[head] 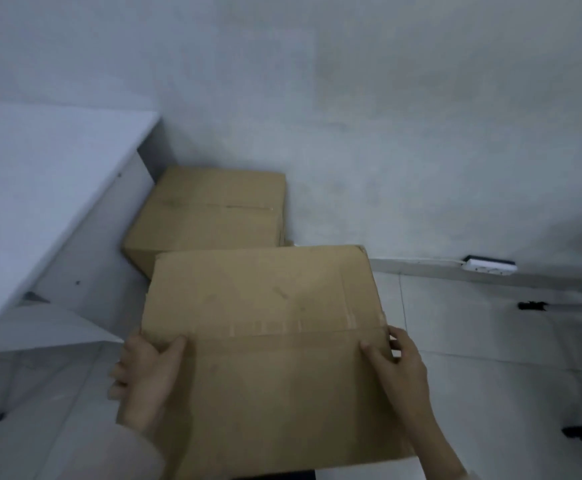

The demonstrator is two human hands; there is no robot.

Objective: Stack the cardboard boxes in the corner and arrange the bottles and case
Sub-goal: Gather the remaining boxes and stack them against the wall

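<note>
Two hands hold the near cardboard box by its sides: left hand on the left edge, thumb on top; right hand clasping the right edge, thumb likewise on top. Beyond it, a second cardboard box sits on the floor in the corner, between a white desk and the wall. A socket strip lies at the wall's base, right.

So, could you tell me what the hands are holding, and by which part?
Both hold the near cardboard box by its side edges: the left hand on the left edge, the right hand on the right, thumbs on top.
</note>
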